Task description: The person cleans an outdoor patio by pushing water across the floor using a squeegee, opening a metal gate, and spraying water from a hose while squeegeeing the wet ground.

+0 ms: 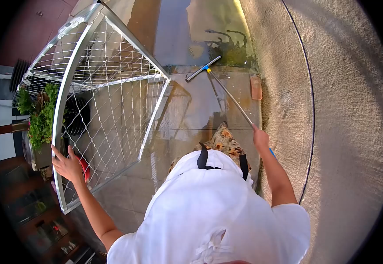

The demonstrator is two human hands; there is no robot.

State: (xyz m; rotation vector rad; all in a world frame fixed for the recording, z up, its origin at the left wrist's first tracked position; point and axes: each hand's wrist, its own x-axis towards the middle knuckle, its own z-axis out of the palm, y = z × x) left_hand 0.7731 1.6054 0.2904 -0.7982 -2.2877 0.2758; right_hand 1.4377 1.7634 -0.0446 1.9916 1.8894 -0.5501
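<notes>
My right hand (261, 140) is closed round the upper end of a long-handled squeegee (232, 97). Its blade (196, 74) rests on the wet concrete ahead, joined to the pole by a blue and yellow fitting. On the left, my left hand (67, 164) touches the near upright of a metal-framed wire mesh panel (112, 101), fingers spread across the bar. The panel belongs to a cage-like structure standing at an angle on the floor. Something red and curved (84, 168) shows through the mesh beside this hand.
A rough plastered wall (349, 110) runs along the right, with a dark cable (311, 92) hanging down it. At its foot lies a brick (256, 88). Wet, greenish floor (235, 55) stretches ahead. Left of the cage are green plants (44, 116) and cluttered shelves (29, 204).
</notes>
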